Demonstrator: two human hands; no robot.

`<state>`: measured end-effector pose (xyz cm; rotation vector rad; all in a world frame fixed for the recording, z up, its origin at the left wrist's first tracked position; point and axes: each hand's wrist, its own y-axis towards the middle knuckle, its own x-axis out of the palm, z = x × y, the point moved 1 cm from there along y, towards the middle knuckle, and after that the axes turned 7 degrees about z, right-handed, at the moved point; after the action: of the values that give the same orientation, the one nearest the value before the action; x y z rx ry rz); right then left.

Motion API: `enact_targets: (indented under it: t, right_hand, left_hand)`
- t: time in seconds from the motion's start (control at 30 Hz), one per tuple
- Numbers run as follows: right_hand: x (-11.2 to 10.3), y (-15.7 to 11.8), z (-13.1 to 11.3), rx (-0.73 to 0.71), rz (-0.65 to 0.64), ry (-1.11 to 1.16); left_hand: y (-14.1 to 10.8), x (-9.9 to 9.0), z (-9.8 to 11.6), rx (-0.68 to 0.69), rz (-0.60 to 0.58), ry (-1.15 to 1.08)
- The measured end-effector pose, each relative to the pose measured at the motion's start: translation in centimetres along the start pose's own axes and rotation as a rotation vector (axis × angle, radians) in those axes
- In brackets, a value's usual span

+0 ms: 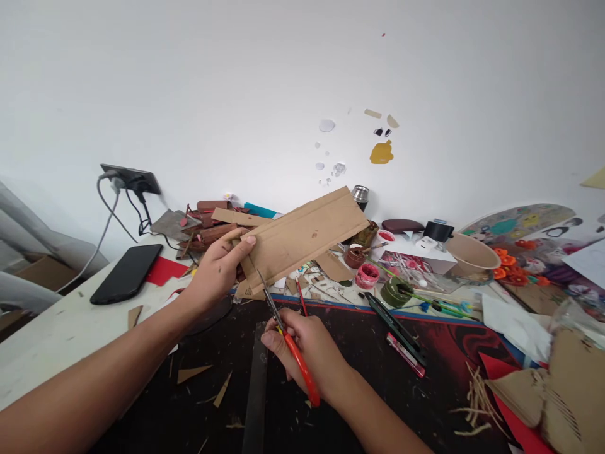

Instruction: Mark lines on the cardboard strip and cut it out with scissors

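A long strip of brown cardboard (307, 233) is held up over the desk, tilted with its far end raised to the right. My left hand (224, 265) pinches its left end, thumb on top and fingers behind. Orange-handled scissors (300, 366) are in my right hand (307, 353), their blades pointing up and left. The blade tips meet the cardboard's lower left edge. Most of my right fingers are hidden behind the handles.
Below my hands a dark mat (212, 403) carries a metal ruler (256, 391) and cardboard scraps (193, 373). A black phone (126, 274) lies left. Paint jars (367, 275), a green cutter (394, 328) and a bowl (472, 255) stand or lie right. A white wall rises behind.
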<state>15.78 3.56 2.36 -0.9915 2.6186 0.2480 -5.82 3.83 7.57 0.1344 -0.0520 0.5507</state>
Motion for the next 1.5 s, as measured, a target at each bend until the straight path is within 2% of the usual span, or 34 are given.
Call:
enact_targets:
  t: [0.33, 0.7, 1.0, 1.5]
  right_hand:
    - [0.1, 0.0, 0.1, 0.020, -0.005, -0.001]
    - [0.0, 0.0, 0.1, 0.020, -0.005, 0.015]
    - [0.1, 0.0, 0.1, 0.008, -0.007, -0.005]
    - [0.1, 0.0, -0.2, 0.016, 0.002, 0.006]
  left_hand:
    - [-0.5, 0.2, 1.9, 0.046, -0.026, 0.062]
    - [0.3, -0.7, 0.4, 0.056, -0.070, 0.044]
    - [-0.3, 0.1, 1.7, 0.067, -0.029, 0.079]
    - [-0.5, 0.1, 1.8, 0.047, -0.021, 0.067]
